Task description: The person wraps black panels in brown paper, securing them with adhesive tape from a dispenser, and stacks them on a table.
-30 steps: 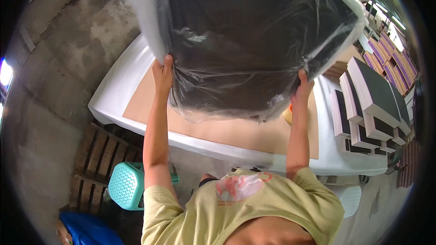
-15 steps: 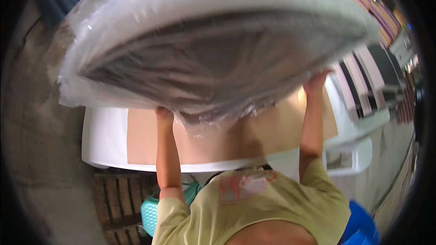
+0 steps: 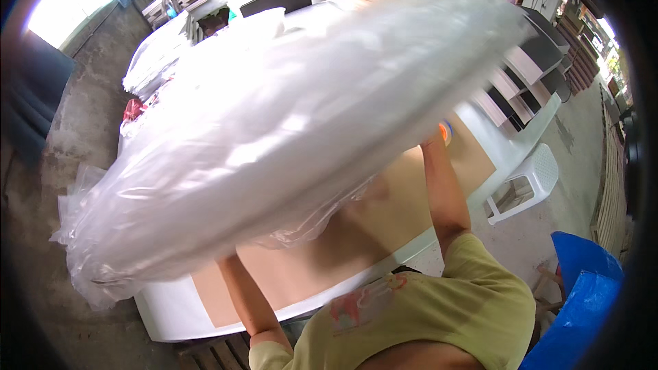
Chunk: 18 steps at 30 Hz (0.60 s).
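From here I see the slab (image 3: 295,123), wrapped in clear plastic, held aloft and tilted over the table (image 3: 164,315), its left end lower than its right. The person's left hand (image 3: 227,255) and right hand (image 3: 432,141) both grip its near edge, though their fingers are mostly hidden by it. Loose plastic hangs below that edge. Under the slab, a brown sheet (image 3: 452,178) covers part of the white tabletop, and a roll of tape (image 3: 446,132) sits just beside the right hand. Dark boards (image 3: 514,89) are piled at the table's right end.
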### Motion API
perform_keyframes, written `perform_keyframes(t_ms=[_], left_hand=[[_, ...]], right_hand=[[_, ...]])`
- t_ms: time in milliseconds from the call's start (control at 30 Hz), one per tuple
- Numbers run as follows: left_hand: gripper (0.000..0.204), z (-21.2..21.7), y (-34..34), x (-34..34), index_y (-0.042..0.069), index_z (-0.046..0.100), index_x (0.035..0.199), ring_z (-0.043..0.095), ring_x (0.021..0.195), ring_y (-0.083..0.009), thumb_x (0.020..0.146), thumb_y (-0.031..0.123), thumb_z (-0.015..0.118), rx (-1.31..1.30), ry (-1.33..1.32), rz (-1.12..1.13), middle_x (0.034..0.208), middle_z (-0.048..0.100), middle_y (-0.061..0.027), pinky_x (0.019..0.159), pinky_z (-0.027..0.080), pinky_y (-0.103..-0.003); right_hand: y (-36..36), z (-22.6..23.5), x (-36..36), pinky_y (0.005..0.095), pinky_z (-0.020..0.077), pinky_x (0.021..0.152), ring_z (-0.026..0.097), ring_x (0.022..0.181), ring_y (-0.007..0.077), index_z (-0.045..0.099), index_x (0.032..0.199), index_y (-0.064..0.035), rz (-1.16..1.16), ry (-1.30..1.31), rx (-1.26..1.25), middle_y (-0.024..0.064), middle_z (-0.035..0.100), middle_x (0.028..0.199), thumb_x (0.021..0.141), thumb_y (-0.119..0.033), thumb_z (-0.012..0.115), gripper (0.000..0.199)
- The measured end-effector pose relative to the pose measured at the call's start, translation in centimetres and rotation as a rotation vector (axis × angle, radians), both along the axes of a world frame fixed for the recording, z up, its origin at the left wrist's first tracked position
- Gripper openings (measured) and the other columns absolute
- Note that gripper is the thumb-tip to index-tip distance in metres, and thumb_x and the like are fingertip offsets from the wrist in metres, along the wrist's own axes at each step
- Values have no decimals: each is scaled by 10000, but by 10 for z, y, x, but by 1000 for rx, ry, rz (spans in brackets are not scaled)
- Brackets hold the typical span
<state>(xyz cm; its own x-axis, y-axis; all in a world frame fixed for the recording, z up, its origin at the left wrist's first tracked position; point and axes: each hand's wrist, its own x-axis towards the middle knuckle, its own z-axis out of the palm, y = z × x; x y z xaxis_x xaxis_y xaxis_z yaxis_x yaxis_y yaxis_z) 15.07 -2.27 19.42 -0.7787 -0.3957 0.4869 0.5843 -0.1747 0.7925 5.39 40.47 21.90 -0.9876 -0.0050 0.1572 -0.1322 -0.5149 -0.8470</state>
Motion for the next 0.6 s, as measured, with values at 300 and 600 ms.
perform_keyframes(t_ms=[300, 600], left_hand=[[1002, 9, 4, -28, 55, 258, 1392, 304, 1279, -318, 735, 812, 245, 54, 240, -300, 1418, 291, -140, 1070, 232, -470], [1203, -31, -32, -35, -30, 177, 1389, 220, 1313, -309, 616, 876, 346, 144, -76, -14, 1436, 226, -177, 1082, 163, -460]], right_hand=[[-20, 29, -28, 438, 200, 1088, 214, 1335, 272, 127, 1435, -104, -78, 109, -145, 101, 187, 1471, 724, -819, 185, 1009], [-15, 8, -52, 453, 282, 1056, 297, 1298, 294, 149, 1421, -75, -38, -116, -153, 123, 279, 1425, 691, -821, 230, 1047]])
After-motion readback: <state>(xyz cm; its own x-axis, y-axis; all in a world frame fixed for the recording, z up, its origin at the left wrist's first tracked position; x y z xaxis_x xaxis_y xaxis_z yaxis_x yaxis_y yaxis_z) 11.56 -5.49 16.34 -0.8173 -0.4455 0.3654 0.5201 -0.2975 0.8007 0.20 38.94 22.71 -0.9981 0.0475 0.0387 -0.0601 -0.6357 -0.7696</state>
